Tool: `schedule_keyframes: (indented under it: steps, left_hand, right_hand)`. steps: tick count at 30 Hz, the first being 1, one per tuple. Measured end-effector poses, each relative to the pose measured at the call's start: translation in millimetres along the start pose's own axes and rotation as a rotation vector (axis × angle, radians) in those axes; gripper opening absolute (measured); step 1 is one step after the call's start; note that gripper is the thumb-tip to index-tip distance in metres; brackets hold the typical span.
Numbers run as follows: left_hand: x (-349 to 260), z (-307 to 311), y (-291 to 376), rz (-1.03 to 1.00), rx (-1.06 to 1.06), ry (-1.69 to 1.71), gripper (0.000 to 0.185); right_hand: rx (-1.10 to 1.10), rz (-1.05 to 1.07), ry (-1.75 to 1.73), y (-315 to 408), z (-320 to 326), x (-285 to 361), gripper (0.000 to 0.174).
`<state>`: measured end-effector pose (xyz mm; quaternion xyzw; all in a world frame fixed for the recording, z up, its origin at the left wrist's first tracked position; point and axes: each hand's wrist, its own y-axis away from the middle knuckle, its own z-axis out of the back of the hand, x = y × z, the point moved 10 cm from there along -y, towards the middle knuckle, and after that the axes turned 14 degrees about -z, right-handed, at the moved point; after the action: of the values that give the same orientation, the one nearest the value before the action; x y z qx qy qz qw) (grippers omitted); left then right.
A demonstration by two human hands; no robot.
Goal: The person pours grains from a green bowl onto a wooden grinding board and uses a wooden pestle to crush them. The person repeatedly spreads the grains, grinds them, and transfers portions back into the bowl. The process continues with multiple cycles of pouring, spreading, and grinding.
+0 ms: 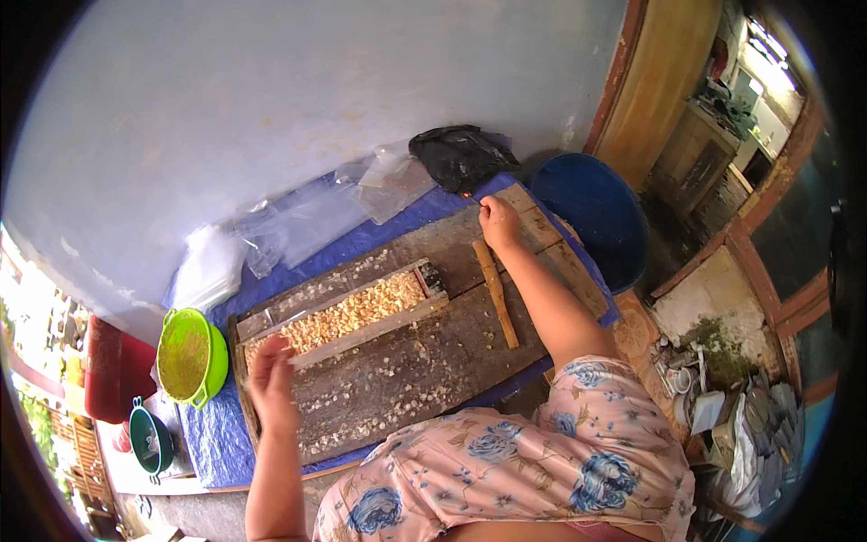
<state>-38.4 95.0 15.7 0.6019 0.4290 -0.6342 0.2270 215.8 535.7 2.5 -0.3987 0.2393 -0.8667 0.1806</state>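
My left hand (274,389) is over the left end of a narrow wooden trough (379,332), blurred. Its fingers are partly curled, and whether they hold something is unclear. Pale yellow beans (359,308) fill the trough, with a strip of clear plastic showing at its left end. My right hand (500,222) reaches to the far right of the wooden board (413,376), gripping a thin dark object (473,199) with a reddish tip, just below a black plastic bag (464,157). A flat wooden stick (496,295) lies beneath my right forearm. Pale bean bits are scattered across the board.
Clear plastic sheets (318,223) and a stack of plastic bags (208,267) lie on the blue tarpaulin (217,440) along the wall. A lime-green basin (193,356) and a dark green strainer (150,440) are at left. A large blue tub (593,217) stands beyond the board's right end.
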Motion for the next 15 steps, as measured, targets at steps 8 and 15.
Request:
schedule_keyframes:
  steps: [8,15]
  left_hand:
    - [-21,155,-21,-0.455,0.012,-0.902,0.053]
    - [-6,120,-21,-0.598,0.286,-1.300,0.058]
  right_hand:
    - [0.220,0.062,0.101,-4,-59,-40,0.012]
    - [0.228,0.089,0.089,1,-25,-5,0.022]
